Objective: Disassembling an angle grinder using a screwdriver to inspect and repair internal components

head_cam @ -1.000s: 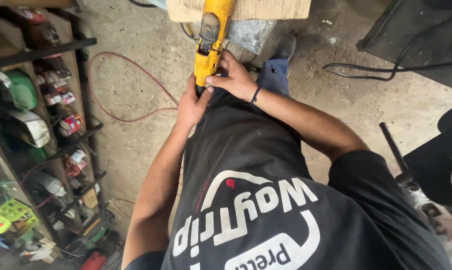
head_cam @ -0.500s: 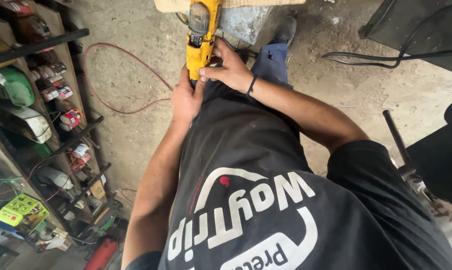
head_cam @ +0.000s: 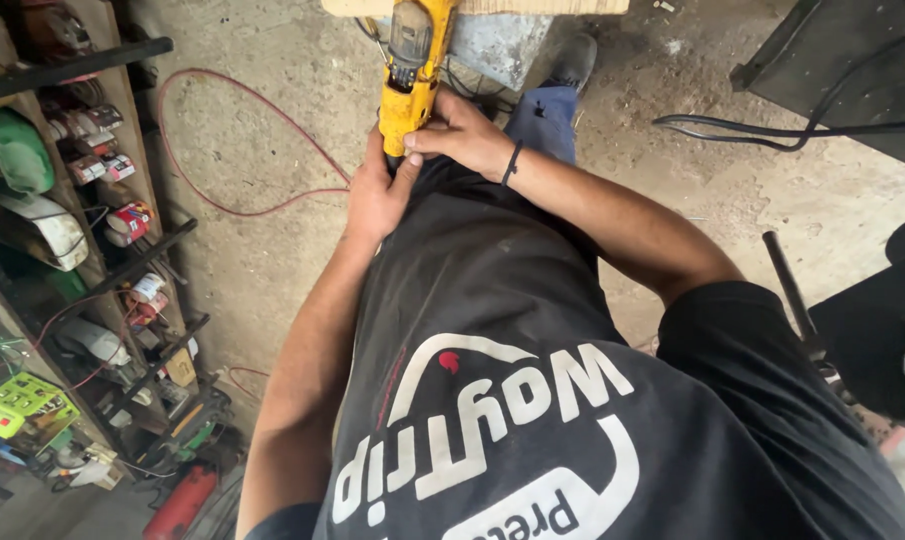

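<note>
Near the top of the view, above the dark shirt [head_cam: 532,330], both hands met on a yellow power drill [head_cam: 412,70] that pointed away from the body toward a pale wooden board [head_cam: 532,6] at the frame's upper edge. The left hand [head_cam: 377,195] was wrapped around the drill's lower handle from below, fingers closed on it. The right hand [head_cam: 462,130], with a dark band [head_cam: 512,163] at the wrist, was clamped on the same handle from the side, thumb pressed to the yellow casing. Beneath the drill lay a rough concrete floor [head_cam: 252,250], with a red cable [head_cam: 242,150] looping across it. Cluttered metal shelves [head_cam: 82,230] stood along the left side, and a black cable [head_cam: 772,128] ran across the right.
</note>
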